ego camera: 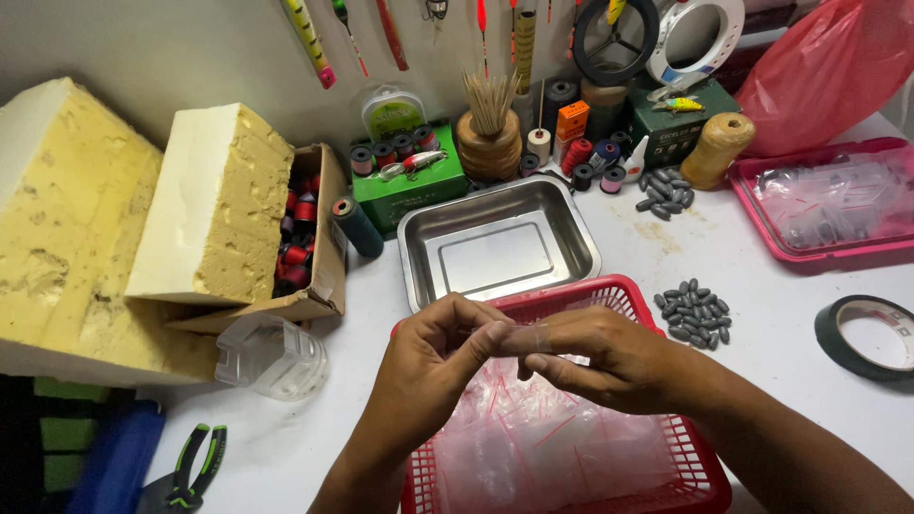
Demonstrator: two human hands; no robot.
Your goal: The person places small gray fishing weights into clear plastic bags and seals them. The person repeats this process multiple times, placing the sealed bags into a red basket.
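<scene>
Head view: left hand [433, 357] and right hand [595, 357] met fingertip to fingertip, pinching a small clear bag [519, 335] over red basket [657, 309] of bags.

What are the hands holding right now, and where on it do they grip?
Both hands, left hand and right hand, pinch a small clear plastic bag between their fingertips at its edge, above the red basket of similar bags.

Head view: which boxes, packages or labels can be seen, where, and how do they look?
Green box: centre back, rectangular, lure on top.
Dark green box: right back, pale label.
Small orange box: by the wall, upright.
Cardboard box: left, brown, holding spools.
Clear bags: red basket, below both hands.
</scene>
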